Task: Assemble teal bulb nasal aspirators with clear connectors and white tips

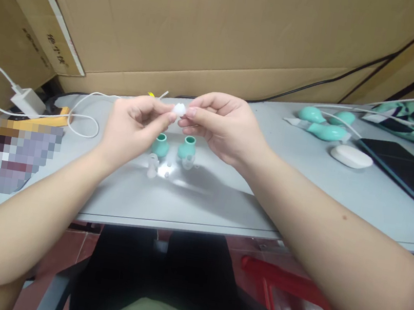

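A small white piece (179, 110), rounded with an uneven upper edge, is held up above the worktop (276, 181); finer detail is too small to tell. The left hand (130, 125) pinches its left side between thumb and forefinger; the right hand (228, 129) closes thumb and fingertips on its right side. Both forearms (315, 212) slant inward across the worktop's near edge. Two open-mouthed green bottles (186, 150) stand on the worktop.
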Tool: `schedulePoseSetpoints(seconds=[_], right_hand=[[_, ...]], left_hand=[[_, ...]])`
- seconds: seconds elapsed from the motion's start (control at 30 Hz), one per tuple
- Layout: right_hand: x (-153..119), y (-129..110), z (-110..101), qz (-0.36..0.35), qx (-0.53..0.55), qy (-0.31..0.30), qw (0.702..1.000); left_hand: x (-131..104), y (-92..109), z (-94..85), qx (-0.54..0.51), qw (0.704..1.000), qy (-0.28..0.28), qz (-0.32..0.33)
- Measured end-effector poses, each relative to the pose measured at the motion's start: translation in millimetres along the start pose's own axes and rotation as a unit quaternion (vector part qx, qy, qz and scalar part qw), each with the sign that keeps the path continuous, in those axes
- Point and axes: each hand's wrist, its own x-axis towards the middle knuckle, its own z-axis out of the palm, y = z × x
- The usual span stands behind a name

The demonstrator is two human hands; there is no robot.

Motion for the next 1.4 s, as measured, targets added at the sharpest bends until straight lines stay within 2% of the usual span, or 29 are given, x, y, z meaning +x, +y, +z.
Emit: schedulePoseSetpoints(seconds=[0.13,0.2,0.27,0.33,0.4,0.47,0.53,0.63,0.77,0.83,0.9,1.0,1.1,1.2,1.27,1.33,1.4], right_hand=[[1,-5,0,-0.023,-0.046,0.023,0.998],[0,-13,-5,-0.045,-0.111,0.029,0.992],[-2,-26,-13,-0.056,-0.214,0.006,0.975],[-4,-41,-22,-0.026,-0.33,-0.089,0.939],[-8,-54,-27,0.061,-0.449,-0.228,0.862],[-11,-60,-25,0.12,-0.536,-0.291,0.784],[-13,-60,-18,0.155,-0.584,-0.334,0.723],[-16,-56,-8,0.164,-0.615,-0.37,0.677],[-16,-50,-5,0.156,-0.64,-0.375,0.653],[-15,-47,-7,0.161,-0.64,-0.372,0.652],[-14,-45,-11,0.161,-0.632,-0.369,0.663],[-15,-45,-18,0.149,-0.602,-0.349,0.703],[-16,-52,-26,0.128,-0.544,-0.324,0.764],[-13,-59,-28,0.059,-0.48,-0.285,0.828],[-7,-59,-24,-0.013,-0.446,-0.242,0.862],[4,-54,-15,-0.065,-0.428,-0.189,0.882],[19,-45,-4,-0.1,-0.429,-0.145,0.886]], left_hand=[[0,1,2.2,0.011,0.999,-0.02,0.026],[1,3,0.3,0.038,0.998,-0.034,0.043],[2,7,-5.3,0.074,0.993,-0.068,0.06],[3,11,-12.7,0.101,0.981,-0.143,0.089],[2,14,-18.2,0.118,0.954,-0.247,0.123],[1,17,-18.8,0.146,0.917,-0.344,0.14],[-1,19,-14.6,0.192,0.88,-0.41,0.142],[-3,24,-4.8,0.264,0.839,-0.454,0.146],[-5,29,3.4,0.332,0.8,-0.48,0.139],[-5,29,4.3,0.34,0.796,-0.483,0.134],[-6,27,3.5,0.327,0.805,-0.475,0.142],[-6,21,-1.1,0.274,0.846,-0.427,0.166],[-1,17,-12.2,0.199,0.908,-0.319,0.187],[10,15,-30.8,0.194,0.948,-0.176,0.179],[19,12,-44.5,0.207,0.965,-0.066,0.15],[27,5,-55.5,0.208,0.971,0.028,0.113],[32,-5,-61.4,0.207,0.97,0.078,0.099]])
